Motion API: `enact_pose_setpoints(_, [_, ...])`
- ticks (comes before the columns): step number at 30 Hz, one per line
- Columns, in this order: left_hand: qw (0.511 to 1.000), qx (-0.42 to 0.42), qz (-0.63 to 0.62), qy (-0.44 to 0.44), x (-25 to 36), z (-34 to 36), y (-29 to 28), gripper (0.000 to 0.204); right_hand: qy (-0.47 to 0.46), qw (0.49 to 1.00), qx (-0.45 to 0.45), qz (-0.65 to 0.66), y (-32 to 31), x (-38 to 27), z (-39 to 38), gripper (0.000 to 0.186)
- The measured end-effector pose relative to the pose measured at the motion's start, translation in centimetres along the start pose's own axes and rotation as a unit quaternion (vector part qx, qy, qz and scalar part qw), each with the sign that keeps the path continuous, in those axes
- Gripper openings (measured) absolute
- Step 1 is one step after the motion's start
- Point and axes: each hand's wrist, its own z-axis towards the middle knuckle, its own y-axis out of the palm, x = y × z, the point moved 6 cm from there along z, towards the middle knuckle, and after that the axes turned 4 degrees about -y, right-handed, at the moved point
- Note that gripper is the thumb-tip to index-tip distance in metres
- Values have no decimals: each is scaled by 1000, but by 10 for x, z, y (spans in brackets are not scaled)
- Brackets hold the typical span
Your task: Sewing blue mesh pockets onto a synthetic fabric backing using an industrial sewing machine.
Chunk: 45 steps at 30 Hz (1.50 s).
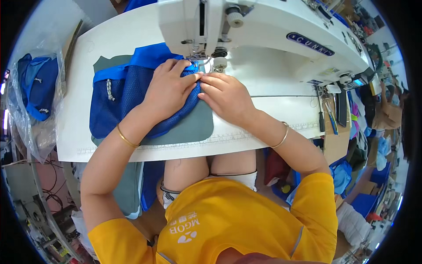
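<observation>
A blue mesh pocket (136,94) with brighter blue trim and a white-speckled cord lies on a grey-green fabric panel (193,127), on the sewing machine's white table. My left hand (169,88) rests over the pocket, its fingers bent and gripping the cloth close to the needle area. From the other side my right hand (226,97) meets it, fingers together on the pocket's right edge, thumb slightly lower. The fingertips of both hands nearly touch. Just beyond them is the presser foot area (198,58) of the white sewing machine (263,26), by a blue trim end.
A printed ruler strip (259,135) runs along the table's front edge. At the right lie a screwdriver (320,115), tweezers (329,115) and a piece of cardboard (337,143). A clear plastic bag (41,132) with blue pieces hangs at the left.
</observation>
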Motion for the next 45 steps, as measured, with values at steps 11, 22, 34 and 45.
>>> enact_pose_setpoints(11, [1000,1,-28,4,-3,-45,-26,29,-62,997,-53,0,1,-59,2,39])
enact_pose_setpoints(22, [993,-14,68,-93,-79,-48,-62,34,-36,997,-51,54,35,-78,54,35])
enact_pose_setpoints(34, [921,18,-241,-307,-42,29,12,18,113,991,-12,73,-45,-56,-35,23])
enact_pose_setpoints(45, [966,-18,-202,-162,38,-27,-2,15,476,642,103,592,10,-4,0,36])
